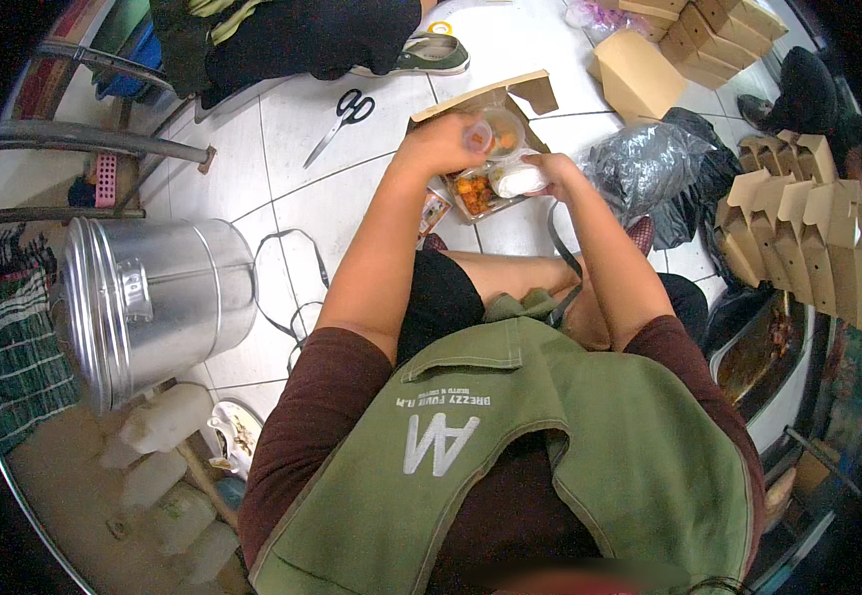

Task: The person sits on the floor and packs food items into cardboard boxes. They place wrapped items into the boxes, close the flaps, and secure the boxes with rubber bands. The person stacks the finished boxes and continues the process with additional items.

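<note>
An open cardboard food box [537,134] stands on the tiled floor before me, its lid raised at the far side. My left hand [446,145] holds a small round plastic cup [478,137] with reddish content, against a larger clear round tub [504,135] of food. My right hand [554,175] is on a white wrapped bundle [519,178] in the box's right part. Orange-brown food pieces [473,192] lie in the near left part of the box. Whether my left hand also grips the larger tub is hard to tell.
Black-handled scissors [342,125] lie on the floor to the left. A large lidded metal pot [170,297] stands farther left. Folded cardboard boxes [795,230] and black plastic bags [680,178] are at right, with a tray of brown food [762,349]. Another person's shoe [435,56] is ahead.
</note>
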Tool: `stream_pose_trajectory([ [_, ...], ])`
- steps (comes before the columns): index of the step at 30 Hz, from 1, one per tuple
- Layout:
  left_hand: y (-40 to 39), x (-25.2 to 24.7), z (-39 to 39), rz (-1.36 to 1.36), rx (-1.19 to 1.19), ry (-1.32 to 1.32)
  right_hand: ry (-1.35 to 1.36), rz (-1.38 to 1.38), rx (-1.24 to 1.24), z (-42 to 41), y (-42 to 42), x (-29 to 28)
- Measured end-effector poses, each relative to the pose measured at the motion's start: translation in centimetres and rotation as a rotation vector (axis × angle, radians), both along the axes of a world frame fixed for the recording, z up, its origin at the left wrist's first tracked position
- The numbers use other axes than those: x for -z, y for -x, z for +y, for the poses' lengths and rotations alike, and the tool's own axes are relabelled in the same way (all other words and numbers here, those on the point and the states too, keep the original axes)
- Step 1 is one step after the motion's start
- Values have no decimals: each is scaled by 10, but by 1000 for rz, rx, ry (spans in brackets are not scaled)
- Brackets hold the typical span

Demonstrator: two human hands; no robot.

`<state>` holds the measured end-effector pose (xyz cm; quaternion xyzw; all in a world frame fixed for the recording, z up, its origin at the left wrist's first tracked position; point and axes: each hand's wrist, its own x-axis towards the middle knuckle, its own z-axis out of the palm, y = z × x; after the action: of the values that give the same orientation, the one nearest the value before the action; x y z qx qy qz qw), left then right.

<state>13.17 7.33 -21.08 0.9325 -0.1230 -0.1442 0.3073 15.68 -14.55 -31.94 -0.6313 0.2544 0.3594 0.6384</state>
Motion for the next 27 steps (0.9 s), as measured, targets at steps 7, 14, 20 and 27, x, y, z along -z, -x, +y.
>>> stream_pose_trajectory([
  [7, -3, 7, 2, 56, 20, -12, -46, -25, -82, 7, -1, 2],
  [14, 2, -15, -2, 113, 51, -38, 352, -415, -713, -10, -6, -9],
  [20, -2, 17, 4, 61, 69, 34, 492, -635, -938, -7, -7, -30],
  [27, -5, 15, 1, 91, 54, 35, 257, -373, -642, -4, -18, 3],
])
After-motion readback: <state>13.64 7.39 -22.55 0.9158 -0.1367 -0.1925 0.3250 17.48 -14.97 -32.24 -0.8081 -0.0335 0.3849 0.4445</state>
